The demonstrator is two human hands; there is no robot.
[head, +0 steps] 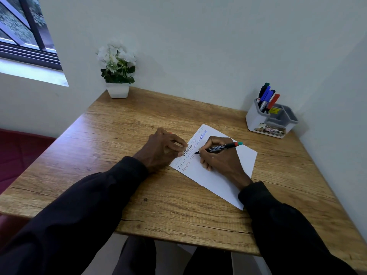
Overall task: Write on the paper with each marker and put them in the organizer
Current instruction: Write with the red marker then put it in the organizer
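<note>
A white sheet of paper (226, 175) lies at an angle on the wooden table (139, 195), with several lines of handwriting along its upper left part. My right hand (220, 157) grips a black marker (222, 147) with a red and green end, its tip touching the paper. My left hand (162, 149) rests on the paper's left corner with fingers curled; a small reddish bit shows at its knuckles, perhaps a cap. A grey and white organizer (258, 120) stands at the back right and holds several markers (267, 98) upright in its rear compartment.
A white pot of white flowers (118, 72) stands at the table's back left corner. Walls close off the table at the back and right. A window (23, 30) is at the upper left, and a dark red seat (17, 153) lies left of the table.
</note>
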